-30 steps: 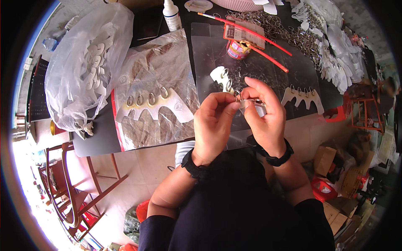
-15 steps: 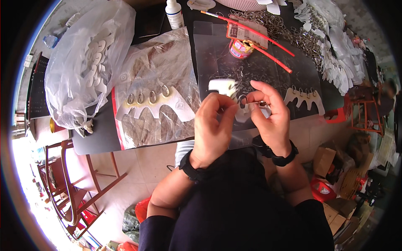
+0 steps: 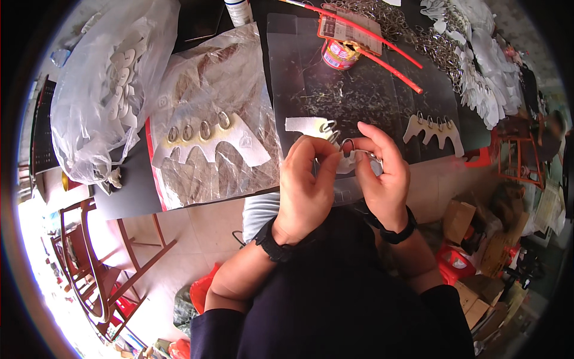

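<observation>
A white scalloped fabric piece (image 3: 303,124) with metal rings is held just above the table's near edge. My left hand (image 3: 308,188) pinches its lower middle between thumb and fingers. My right hand (image 3: 385,182) holds the same piece from the other side, thumb and a finger closed near one upright metal ring (image 3: 347,144); its index finger arches above. The fingers hide much of the piece. To the left, a similar white piece (image 3: 230,140) with several oval rings lies on a plastic sheet (image 3: 215,72). Another ringed piece (image 3: 435,133) lies right of my hands.
A small pink-labelled tin (image 3: 339,55) with yellowish paste stands behind my hands, a red stick (image 3: 391,74) leaning out. Loose metal rings (image 3: 433,54) are heaped at the back right, beside stacked white pieces (image 3: 481,90). A clear bag of white pieces (image 3: 110,90) sits at left.
The view has shifted, so the tabletop sits higher and further left in it. My right thumb and finger have moved in closer to the upright ring and the left hand.
</observation>
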A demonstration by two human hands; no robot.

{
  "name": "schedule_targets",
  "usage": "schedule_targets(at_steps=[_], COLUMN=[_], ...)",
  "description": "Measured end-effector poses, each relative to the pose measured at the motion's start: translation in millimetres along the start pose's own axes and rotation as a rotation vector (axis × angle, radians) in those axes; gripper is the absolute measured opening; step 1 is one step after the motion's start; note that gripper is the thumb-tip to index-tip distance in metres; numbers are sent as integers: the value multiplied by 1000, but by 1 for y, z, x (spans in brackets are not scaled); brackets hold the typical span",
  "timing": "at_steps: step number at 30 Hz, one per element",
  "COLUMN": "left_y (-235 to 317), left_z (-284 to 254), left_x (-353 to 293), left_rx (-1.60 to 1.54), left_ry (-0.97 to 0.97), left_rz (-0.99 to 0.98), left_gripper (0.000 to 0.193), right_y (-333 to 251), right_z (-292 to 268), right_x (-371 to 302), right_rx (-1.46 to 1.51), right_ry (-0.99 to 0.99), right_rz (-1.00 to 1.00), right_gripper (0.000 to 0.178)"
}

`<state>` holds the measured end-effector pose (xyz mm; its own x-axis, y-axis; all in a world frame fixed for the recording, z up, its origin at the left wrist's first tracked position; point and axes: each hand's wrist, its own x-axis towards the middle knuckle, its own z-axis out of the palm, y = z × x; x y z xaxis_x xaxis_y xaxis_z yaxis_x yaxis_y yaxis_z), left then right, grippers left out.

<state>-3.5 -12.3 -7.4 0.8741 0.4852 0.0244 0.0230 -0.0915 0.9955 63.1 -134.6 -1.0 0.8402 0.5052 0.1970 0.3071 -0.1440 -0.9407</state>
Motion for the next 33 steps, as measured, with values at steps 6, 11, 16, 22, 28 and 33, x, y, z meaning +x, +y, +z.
schedule_targets(at_steps=[6, 11, 16, 22, 28, 33], left_y=[2, 9, 12, 10, 12, 13], left_z=[0, -1, -4, -4, -7, -8], left_x=[-1, -1, 1, 5, 5, 5], left_rx=[167, 55, 64, 93, 171, 189], left_ry=[1, 8, -21, 25, -18, -14], left_rz=[174, 137, 74, 181, 170, 197], left_gripper=[4, 5, 4, 9, 8, 9], right_y=[-1, 1, 5, 4, 6, 3], right_z=[-4, 0, -3, -5, -6, -9], right_x=[2, -3, -3, -3, -3, -2], right_rx=[151, 319, 322, 318, 357, 351], right_ry=[-56, 42, 7, -17, -36, -59], right_rz=[94, 150, 84, 93, 113, 115], right_gripper=[39, 38, 36, 35, 35, 36])
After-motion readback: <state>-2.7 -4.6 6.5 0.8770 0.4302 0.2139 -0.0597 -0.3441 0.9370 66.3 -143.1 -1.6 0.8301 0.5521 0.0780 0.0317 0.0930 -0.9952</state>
